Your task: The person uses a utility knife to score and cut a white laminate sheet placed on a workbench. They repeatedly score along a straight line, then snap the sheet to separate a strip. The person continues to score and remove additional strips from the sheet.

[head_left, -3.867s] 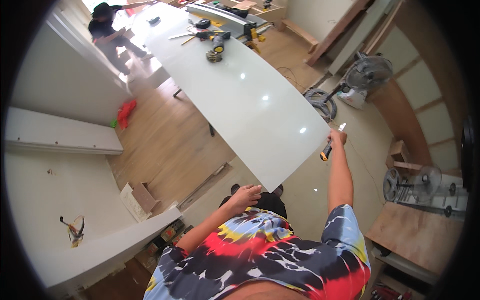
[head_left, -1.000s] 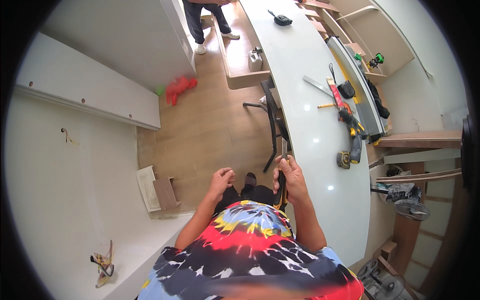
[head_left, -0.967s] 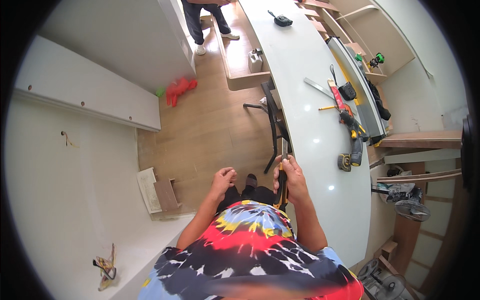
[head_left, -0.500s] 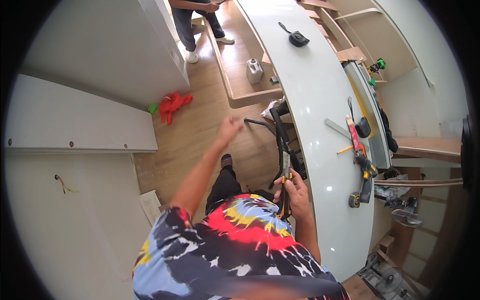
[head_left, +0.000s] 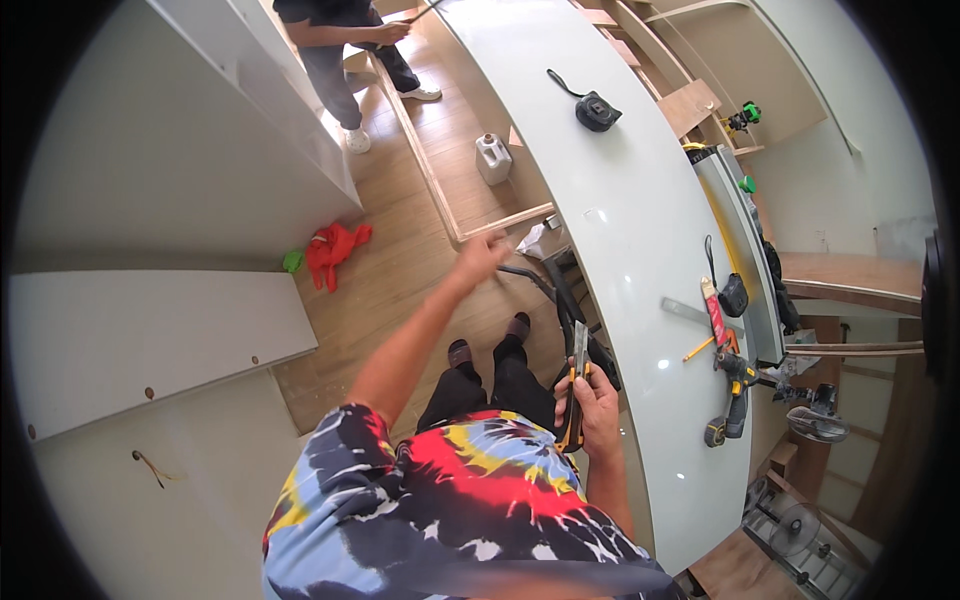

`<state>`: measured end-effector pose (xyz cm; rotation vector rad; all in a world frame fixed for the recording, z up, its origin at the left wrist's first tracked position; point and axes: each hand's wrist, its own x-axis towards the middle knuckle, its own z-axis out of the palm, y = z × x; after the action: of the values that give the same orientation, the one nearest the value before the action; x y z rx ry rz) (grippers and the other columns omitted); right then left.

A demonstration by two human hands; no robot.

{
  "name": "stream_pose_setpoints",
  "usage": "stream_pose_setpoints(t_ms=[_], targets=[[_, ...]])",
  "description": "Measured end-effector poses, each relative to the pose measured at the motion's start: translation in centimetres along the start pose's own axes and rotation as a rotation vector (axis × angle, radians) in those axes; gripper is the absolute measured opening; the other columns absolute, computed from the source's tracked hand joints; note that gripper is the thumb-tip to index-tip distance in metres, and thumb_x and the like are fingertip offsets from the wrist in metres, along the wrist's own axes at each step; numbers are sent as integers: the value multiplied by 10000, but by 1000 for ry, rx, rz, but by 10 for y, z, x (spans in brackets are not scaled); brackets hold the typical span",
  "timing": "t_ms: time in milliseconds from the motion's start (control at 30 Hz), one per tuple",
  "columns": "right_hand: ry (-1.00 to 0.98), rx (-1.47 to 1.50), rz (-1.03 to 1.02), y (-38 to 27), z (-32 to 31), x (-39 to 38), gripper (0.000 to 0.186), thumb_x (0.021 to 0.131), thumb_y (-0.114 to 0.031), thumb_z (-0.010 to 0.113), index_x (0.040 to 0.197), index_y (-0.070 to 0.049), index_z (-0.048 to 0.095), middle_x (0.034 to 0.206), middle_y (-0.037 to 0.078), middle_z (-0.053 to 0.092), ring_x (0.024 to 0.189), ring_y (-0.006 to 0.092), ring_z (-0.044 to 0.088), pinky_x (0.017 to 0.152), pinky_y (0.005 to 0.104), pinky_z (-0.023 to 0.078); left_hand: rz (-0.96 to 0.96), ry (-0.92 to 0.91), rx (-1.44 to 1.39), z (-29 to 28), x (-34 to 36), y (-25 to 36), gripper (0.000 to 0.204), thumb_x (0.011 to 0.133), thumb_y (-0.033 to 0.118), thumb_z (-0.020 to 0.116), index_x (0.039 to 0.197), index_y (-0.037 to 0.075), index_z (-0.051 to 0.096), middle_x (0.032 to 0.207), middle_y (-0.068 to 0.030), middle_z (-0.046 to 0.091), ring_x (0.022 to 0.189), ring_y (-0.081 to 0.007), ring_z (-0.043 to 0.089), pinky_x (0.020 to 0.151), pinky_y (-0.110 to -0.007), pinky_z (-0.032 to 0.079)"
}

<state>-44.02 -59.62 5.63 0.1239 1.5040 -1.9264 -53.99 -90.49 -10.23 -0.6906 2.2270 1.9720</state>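
Observation:
My right hand (head_left: 598, 405) is closed around a black-and-yellow utility knife (head_left: 571, 415), with its grey blade pointing away from me. It holds the knife in front of my body, beside the near edge of the long white countertop (head_left: 640, 260). My left hand (head_left: 483, 256) reaches forward over the floor, near the corner of a pale wooden frame (head_left: 425, 165). Motion smears its fingers, and no object shows in it. Just below and right of that hand stands a dark metal frame (head_left: 565, 290), partly hidden under the counter edge.
A tape measure (head_left: 598, 111) lies on the far counter. A cordless drill (head_left: 738, 375), pencil (head_left: 698, 349), metal ruler (head_left: 690, 312) and second tape measure (head_left: 734, 295) are at right. A white jug (head_left: 493, 158) and red cloth (head_left: 334, 252) are on the floor. Another person (head_left: 345, 60) stands far left.
My left hand has moved right and stays outstretched. My view has shifted, and both my feet now show. The utility knife stays in my right hand. The other person appears further left and lower.

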Motion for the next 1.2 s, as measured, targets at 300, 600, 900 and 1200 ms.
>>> stream_pose_setpoints(t_ms=[300,600,900,1200], targets=[[73,-66,-91,-47,-27,66,363,1055,-150,569,1370,18,507,962,78,646,696,114,639,548,257,559,-75,-42,43,80,-51,10,430,984,230,685,1324,-30,642,1081,-106,730,929,-163,675,801,-323,542],[211,-128,-129,-83,-65,117,330,1053,-152,584,1337,10,537,960,70,657,695,96,640,560,249,557,-96,217,-259,80,17,39,589,1034,218,603,1541,-18,416,1404,-149,583,1182,-198,588,912,-339,513],[408,-53,-117,-64,-38,119,300,1048,-158,594,1299,1,552,945,70,649,685,101,636,551,254,557,-102,175,-290,85,56,95,773,1015,213,599,1594,-97,192,1620,-267,333,1493,-314,357,1212,-370,301],[332,-278,-142,-35,-16,153,314,1030,-168,639,1279,9,568,909,34,653,689,93,636,568,259,544,-168,152,-326,84,81,119,768,985,169,610,1574,-100,198,1549,-287,409,1448,-354,401,1186,-413,331]])
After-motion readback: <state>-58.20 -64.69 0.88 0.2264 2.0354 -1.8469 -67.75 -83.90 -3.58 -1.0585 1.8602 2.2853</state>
